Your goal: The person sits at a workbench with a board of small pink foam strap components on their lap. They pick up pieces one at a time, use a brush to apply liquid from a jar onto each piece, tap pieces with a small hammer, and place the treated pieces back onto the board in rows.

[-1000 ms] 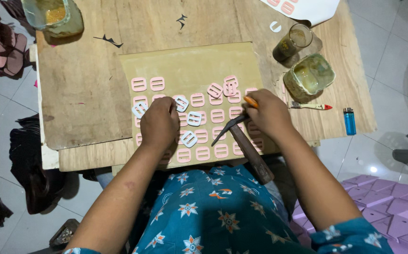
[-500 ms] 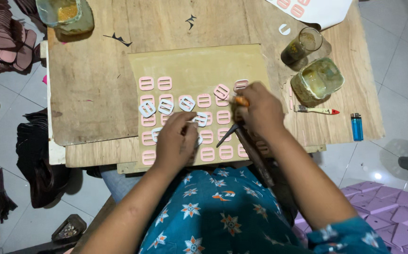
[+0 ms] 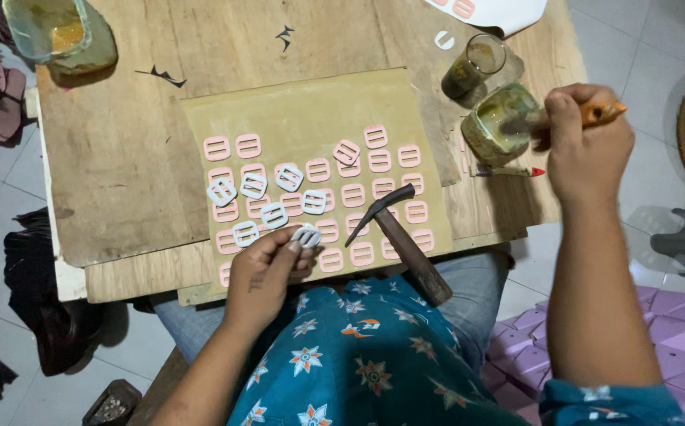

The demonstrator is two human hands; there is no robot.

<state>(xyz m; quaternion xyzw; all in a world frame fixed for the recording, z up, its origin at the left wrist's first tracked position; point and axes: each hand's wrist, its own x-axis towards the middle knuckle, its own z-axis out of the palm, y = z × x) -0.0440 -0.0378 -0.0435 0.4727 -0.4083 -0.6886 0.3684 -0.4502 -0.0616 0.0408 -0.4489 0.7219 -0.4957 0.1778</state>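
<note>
The small white plastic buckle sits pinched in the left hand at the near edge of the tan board. The right hand is closed round an orange-handled brush dipped in the glass glue jar. Glue may drip crossing the pink buckles. Half a second ago that hand was over the board by the hammer.

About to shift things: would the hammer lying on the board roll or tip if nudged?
The hammer probably won't roll: its head lies crosswise on the tan sheet. Its wooden handle overhangs the board's edge toward the lap, so a push could tip it off. Likely head-heavy.
</note>
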